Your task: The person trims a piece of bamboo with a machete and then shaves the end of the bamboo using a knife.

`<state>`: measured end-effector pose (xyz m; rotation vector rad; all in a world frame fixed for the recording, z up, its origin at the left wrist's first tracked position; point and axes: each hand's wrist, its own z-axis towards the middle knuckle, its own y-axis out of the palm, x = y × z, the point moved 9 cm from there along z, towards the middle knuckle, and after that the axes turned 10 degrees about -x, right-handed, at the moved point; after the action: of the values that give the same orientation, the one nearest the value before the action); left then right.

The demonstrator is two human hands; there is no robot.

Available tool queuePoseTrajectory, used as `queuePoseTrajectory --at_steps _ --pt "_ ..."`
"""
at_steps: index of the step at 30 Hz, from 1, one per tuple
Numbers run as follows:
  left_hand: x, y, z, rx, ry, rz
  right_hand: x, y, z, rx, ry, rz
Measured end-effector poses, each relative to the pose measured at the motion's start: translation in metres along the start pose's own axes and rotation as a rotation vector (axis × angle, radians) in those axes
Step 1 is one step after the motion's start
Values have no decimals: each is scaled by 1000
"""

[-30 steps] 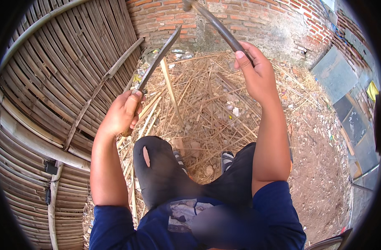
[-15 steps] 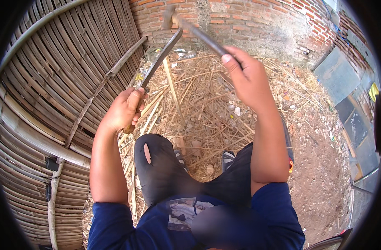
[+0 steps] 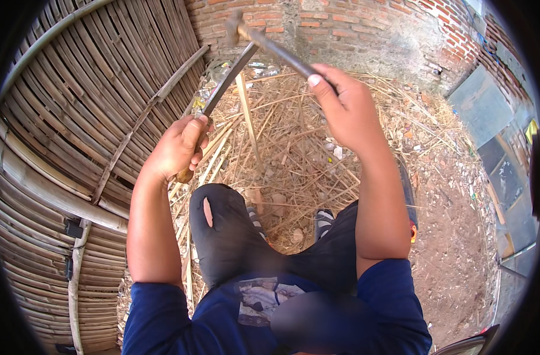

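My left hand is wrapped round the wooden handle of a machete, whose dark blade slants up and away to the right. Below the blade, a split bamboo strip stands nearly upright, its top close to the blade's edge; whether they touch I cannot tell. A hammer is gripped by my right hand, thumb along the dark handle. Its slightly blurred head lies to the upper left, and the handle crosses in front of the blade's tip in this view.
Bamboo slats form a wall close on my left. A brick wall stands ahead. Loose bamboo strips and debris cover the ground around my feet. At the right are bare soil and leaning grey sheets.
The hammer and my right hand have shifted slightly left, and the hammer's handle now overlaps the blade's tip. My left hand and the machete have hardly moved.
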<state>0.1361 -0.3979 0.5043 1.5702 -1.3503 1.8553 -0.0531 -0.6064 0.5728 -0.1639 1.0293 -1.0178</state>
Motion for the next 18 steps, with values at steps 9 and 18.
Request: queuePoseTrajectory --at_steps 9,18 --pt "-6 3 3 -16 2 -57 6 -7 -3 -33 -17 -59" --pt "-8 2 1 -10 -13 -75 -12 -15 -5 124 -112 -6"
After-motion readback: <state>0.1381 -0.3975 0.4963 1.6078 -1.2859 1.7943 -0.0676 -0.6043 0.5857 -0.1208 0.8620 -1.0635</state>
